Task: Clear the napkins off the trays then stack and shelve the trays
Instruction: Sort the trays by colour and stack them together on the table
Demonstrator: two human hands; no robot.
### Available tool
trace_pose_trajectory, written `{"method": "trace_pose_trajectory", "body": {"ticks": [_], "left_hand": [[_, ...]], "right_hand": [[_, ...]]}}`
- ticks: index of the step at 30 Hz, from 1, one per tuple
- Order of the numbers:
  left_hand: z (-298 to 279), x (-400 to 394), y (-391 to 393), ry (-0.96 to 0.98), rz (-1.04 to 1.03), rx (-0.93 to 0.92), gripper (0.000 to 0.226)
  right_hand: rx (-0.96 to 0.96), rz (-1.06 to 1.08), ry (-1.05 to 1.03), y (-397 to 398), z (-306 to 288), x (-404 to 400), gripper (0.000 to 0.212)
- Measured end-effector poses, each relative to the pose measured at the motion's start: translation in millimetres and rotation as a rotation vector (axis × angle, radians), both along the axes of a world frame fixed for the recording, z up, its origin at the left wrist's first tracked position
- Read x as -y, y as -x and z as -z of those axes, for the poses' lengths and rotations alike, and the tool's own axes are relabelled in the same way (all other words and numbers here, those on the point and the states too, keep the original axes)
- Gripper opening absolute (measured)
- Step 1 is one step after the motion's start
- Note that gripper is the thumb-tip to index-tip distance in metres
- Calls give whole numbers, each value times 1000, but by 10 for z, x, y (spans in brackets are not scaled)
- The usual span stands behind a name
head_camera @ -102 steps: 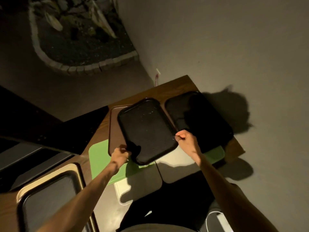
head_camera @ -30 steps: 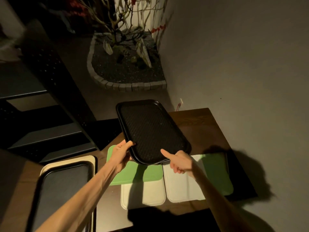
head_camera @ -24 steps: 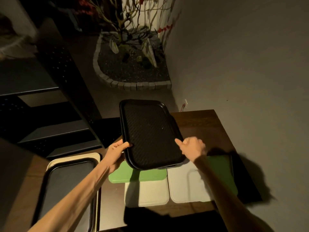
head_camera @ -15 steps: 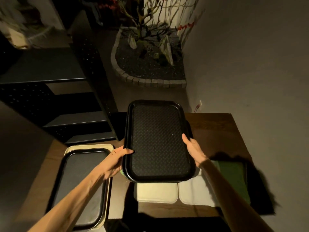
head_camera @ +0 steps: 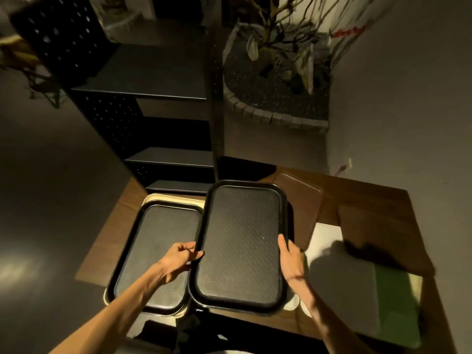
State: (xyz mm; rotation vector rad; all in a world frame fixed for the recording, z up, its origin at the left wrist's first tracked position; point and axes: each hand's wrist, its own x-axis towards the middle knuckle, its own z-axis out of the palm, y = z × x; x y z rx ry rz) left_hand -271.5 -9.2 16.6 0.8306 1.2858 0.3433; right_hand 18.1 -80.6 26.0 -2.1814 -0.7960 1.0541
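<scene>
Shelf unit [head_camera: 163, 88] tiers open; trays [head_camera: 158, 241] crowd table [head_camera: 370, 198].

Three black trays [head_camera: 240, 246], one cream tray [head_camera: 163, 198], one brown tray [head_camera: 304, 200], two green trays [head_camera: 398, 302], two hands [head_camera: 178, 256].

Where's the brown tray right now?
In the head view the brown tray lies on the wooden table, far side, just right of and partly behind the black tray held in both hands, near the shelf unit.
</scene>
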Motion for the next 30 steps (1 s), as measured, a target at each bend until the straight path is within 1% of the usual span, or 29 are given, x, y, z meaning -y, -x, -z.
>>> {"method": "trace_pose_trajectory", "body": {"ticks": [3, 4, 5, 6, 8, 9, 11, 13, 16, 19, 23, 25, 27, 29, 30], "left_hand": [[129, 51, 310, -15, -53, -139, 11], [157, 58, 425, -37, -73, -187, 8], [178, 52, 556, -65, -85, -241, 10], [209, 46, 684, -90, -85, -277, 10], [245, 30, 934, -135, -67, -369, 3], [225, 20, 1036, -145, -69, -424, 10], [142, -2, 1211, -176, -65, -526, 19], [104, -48, 1389, -228, -34, -613, 20], [91, -136, 1679, -273, 34, -731, 13], [120, -222, 1906, -283, 111, -803, 18], [183, -332, 2053, -324, 142, -859, 23], [275, -396, 2117, -334, 151, -877, 20], [387, -425, 2165, -323, 162, -909, 18], [479, -422, 2175, -316, 190, -945, 18], [505, -418, 2164, -321, 210, -956, 18]], "right_hand": [[-39, -64, 114, 228, 83, -15, 50], [-62, -96, 145, 315, 83, -20, 59], [-79, -140, 189, 385, 131, -24, 67], [-94, -192, 233, 477, 115, -29, 61], [-106, -332, 281, 670, 162, -37, 36], [-88, -400, 280, 778, 190, -54, 35], [-59, -509, 302, 1000, 231, -114, 40], [-55, -572, 305, 1216, 237, -208, 42], [-60, -611, 340, 1512, 227, -395, 41], [-65, -633, 383, 1788, 276, -564, 41], [-69, -591, 435, 2087, 356, -710, 36], [-60, -527, 449, 2190, 450, -722, 27], [-30, -475, 465, 2288, 495, -745, 12], [63, -506, 502, 2342, 511, -775, 16], [135, -589, 550, 2335, 507, -776, 21]]}}
